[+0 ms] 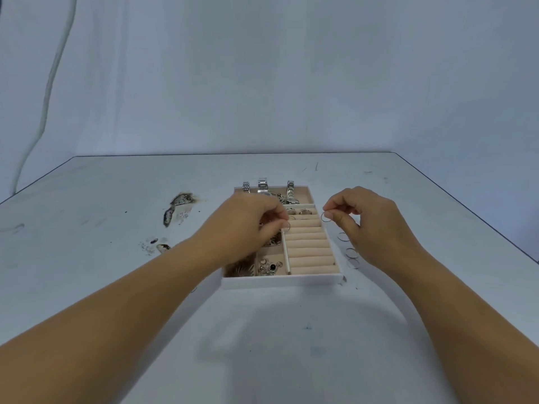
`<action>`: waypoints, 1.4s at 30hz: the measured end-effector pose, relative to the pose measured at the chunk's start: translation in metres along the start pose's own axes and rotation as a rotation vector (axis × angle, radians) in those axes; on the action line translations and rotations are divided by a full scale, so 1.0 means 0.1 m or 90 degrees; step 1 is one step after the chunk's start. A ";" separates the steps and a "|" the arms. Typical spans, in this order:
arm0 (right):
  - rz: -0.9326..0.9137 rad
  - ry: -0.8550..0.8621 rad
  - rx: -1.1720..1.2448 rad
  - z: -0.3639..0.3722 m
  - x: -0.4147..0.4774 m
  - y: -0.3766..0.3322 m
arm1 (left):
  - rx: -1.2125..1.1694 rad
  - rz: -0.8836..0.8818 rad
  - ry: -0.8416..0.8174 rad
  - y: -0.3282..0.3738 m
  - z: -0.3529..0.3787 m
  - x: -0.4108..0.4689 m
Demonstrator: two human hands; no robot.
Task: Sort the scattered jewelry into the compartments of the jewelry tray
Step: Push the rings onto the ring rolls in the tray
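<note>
A white jewelry tray (281, 281) with beige lining lies at the table's middle. Its right side holds padded ring rolls (309, 246), with two rings (300, 212) tucked in the far rows. Silver watches (262, 186) fill the far compartment. Small pieces lie in the near left compartments (269, 265). My left hand (248, 225) hovers over the tray's left half and pinches a thin ring (287, 226) above the rolls. My right hand (361, 220) pinches another thin ring (325, 217) over the tray's right edge.
Several thin loose rings (348, 252) lie on the table just right of the tray, beside my right wrist. Dark scuffed patches (178, 208) mark the tabletop to the left. The table's far edge meets a pale backdrop.
</note>
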State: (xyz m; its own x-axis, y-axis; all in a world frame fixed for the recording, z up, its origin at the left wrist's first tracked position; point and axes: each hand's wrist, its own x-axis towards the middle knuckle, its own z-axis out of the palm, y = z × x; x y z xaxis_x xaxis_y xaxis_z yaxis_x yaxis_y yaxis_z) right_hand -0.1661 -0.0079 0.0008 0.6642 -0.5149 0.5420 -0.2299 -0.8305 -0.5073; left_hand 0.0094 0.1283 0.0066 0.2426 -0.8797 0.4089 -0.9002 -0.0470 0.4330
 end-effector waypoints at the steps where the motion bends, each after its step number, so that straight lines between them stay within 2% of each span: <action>1: 0.003 0.002 0.001 -0.01 0.00 0.02 | 0.014 0.007 0.002 0.01 0.04 0.05; 11: -0.003 -0.009 0.013 -0.01 0.02 0.04 | 0.151 0.073 -0.028 0.03 0.21 0.30; 15: -0.006 -0.018 0.013 0.01 0.03 0.04 | 0.175 0.092 -0.086 0.05 0.17 0.35; 21: -0.003 -0.037 -0.017 0.03 0.03 0.05 | 0.070 0.026 -0.084 -0.04 0.12 0.25; 26: -0.009 -0.047 -0.028 0.11 0.08 0.08 | 0.097 0.013 -0.049 -0.15 -0.06 -0.23; 30: -0.007 -0.050 -0.026 0.18 0.15 0.10 | 0.091 -0.014 -0.064 -0.19 -0.12 -0.56; 42: 0.007 -0.119 -0.064 0.25 0.21 0.07 | 0.061 -0.023 -0.116 -0.21 -0.02 -0.63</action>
State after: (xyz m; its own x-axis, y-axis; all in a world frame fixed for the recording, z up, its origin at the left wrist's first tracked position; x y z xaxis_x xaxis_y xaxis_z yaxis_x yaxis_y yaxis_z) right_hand -0.1357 -0.0194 -0.0080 0.7795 -0.4833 0.3984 -0.3017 -0.8472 -0.4374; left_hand 0.0138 0.1857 -0.0272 0.2140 -0.9472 0.2388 -0.9245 -0.1174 0.3627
